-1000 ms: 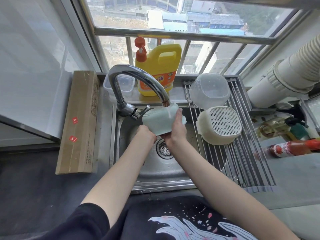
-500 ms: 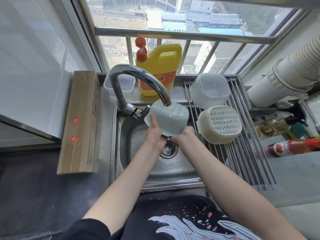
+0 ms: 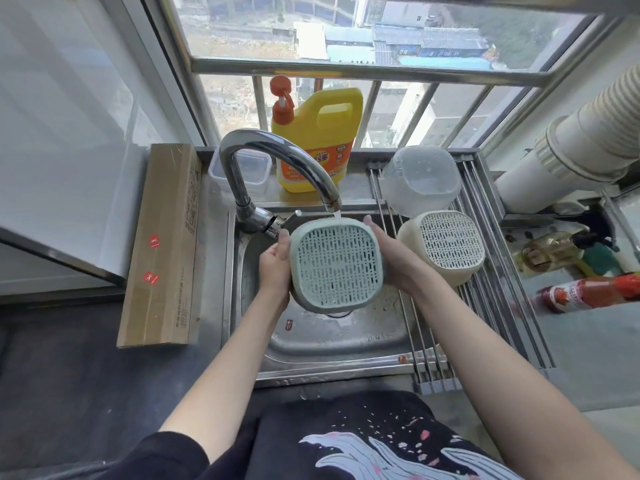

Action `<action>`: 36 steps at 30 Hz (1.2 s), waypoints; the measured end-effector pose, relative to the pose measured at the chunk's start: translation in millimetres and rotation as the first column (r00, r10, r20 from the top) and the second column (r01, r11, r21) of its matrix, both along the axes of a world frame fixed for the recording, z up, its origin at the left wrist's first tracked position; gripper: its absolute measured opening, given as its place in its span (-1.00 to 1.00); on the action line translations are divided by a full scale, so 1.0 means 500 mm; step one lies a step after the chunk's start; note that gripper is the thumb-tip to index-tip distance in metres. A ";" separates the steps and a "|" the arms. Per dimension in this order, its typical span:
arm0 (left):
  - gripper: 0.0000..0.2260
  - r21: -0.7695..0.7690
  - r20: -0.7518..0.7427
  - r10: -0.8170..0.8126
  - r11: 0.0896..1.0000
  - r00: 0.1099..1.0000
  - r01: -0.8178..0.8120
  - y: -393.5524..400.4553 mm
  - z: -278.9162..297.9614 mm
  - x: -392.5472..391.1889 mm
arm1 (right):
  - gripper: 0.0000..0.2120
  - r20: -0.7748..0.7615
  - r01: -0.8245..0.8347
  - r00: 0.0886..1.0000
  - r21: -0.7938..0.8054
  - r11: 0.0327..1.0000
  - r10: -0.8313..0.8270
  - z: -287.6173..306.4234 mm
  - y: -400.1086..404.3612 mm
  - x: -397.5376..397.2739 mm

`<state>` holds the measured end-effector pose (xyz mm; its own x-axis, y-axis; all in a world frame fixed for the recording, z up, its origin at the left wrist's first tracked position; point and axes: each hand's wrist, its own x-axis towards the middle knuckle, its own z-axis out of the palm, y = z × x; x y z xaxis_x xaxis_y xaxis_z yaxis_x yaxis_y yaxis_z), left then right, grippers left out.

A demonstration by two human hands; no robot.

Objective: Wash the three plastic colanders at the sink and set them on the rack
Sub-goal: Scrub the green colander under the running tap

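I hold a pale green colander (image 3: 336, 265) over the steel sink (image 3: 332, 337), its perforated bottom facing me. My left hand (image 3: 275, 268) grips its left side and my right hand (image 3: 393, 259) grips its right side. Water runs from the curved tap (image 3: 277, 157) onto its far edge. A cream colander (image 3: 445, 245) lies upside down on the roll-up metal rack (image 3: 491, 306) at the right. Behind it a clear plastic bowl (image 3: 420, 180) also rests inverted on the rack.
A yellow detergent jug (image 3: 318, 143) with an orange pump and a small clear tub (image 3: 247, 171) stand on the ledge behind the sink. A long cardboard box (image 3: 161, 244) lies left of the sink. Bottles, one red (image 3: 588, 294), and a ribbed duct (image 3: 571, 147) crowd the right.
The green colander has been turned so its perforated bottom faces up toward me. Both hands shifted from under it to its left and right sides.
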<state>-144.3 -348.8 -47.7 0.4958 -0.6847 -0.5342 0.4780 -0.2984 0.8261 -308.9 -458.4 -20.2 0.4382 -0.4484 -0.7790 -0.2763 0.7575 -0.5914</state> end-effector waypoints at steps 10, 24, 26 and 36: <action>-0.45 0.018 -0.514 -0.192 0.972 0.836 0.234 -0.009 0.001 -0.036 | -0.59 0.028 0.626 0.772 0.139 0.768 -0.635 -0.059 0.011 -0.014; -0.36 -0.211 -0.857 -0.275 0.959 0.436 0.191 0.004 0.005 -0.008 | -0.66 -0.061 -0.047 0.977 -0.996 0.071 -0.205 0.061 0.087 0.024; -0.44 -0.253 -0.813 -0.266 0.963 0.518 0.096 0.001 0.010 -0.014 | -0.76 -0.213 -0.219 0.976 -0.966 -0.140 -0.054 0.043 0.100 0.020; -0.54 -0.243 -0.710 -0.297 0.954 0.638 0.173 0.012 0.003 -0.023 | -0.70 -0.283 -0.077 0.927 -0.787 0.612 -0.247 0.044 0.082 -0.037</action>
